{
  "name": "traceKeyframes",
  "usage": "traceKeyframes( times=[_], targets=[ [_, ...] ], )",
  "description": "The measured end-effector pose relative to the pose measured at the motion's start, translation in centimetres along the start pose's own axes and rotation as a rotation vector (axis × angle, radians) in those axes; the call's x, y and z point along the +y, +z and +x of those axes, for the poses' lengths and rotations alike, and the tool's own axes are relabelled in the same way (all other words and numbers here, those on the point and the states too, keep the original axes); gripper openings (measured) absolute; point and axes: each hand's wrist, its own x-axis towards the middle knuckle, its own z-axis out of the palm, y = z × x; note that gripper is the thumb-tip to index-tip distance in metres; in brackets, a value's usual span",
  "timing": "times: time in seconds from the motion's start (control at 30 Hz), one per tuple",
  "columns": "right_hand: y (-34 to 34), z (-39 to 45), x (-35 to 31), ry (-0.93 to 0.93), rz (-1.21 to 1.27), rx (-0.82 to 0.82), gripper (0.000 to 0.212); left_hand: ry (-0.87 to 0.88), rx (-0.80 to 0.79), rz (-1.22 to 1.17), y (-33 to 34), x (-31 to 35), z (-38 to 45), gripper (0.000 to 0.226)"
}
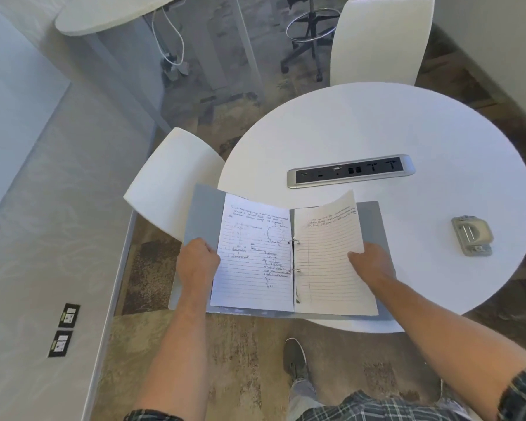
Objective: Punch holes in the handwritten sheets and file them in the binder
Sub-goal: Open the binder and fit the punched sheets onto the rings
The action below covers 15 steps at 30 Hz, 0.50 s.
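Note:
A grey ring binder lies open at the near-left edge of the round white table, its left cover hanging past the rim. On the binder's left side lies a lined sheet full of handwriting. A second lined sheet, with a few written lines at its top, sits on the right side, its top edge curling upward. The metal rings show between the two sheets. My left hand grips the binder's left cover at the first sheet's edge. My right hand holds the right edge of the second sheet.
A grey hole punch sits on the table to the right of the binder. A silver power strip is set into the table behind the binder. White chairs stand at the left and far side. My shoe is on the carpet below.

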Motion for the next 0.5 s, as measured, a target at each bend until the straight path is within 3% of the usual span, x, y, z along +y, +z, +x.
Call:
traceKeyframes(
  times=[0.13, 0.23, 0.33, 0.5],
  targets=[
    [-0.3, 0.1, 0.5, 0.057, -0.062, -0.002, 0.007, -0.055, -0.071, -0.012, 1.6, -0.6, 0.0, 0.012],
    [-0.5, 0.1, 0.6, 0.045, -0.028, -0.015, 0.012, -0.059, -0.163, 0.023, 2.6, -0.5, 0.0, 0.042],
    [-0.7, 0.0, -0.2, -0.014, 0.098, -0.050, 0.013, -0.055, -0.259, 0.062, 4.0, -0.7, 0.0, 0.061],
    [0.1, -0.9, -4.2, -0.073, 0.429, -0.226, 0.015, -0.100, -0.296, 0.095, 6.6, -1.2, -0.8, 0.068]
  ],
)
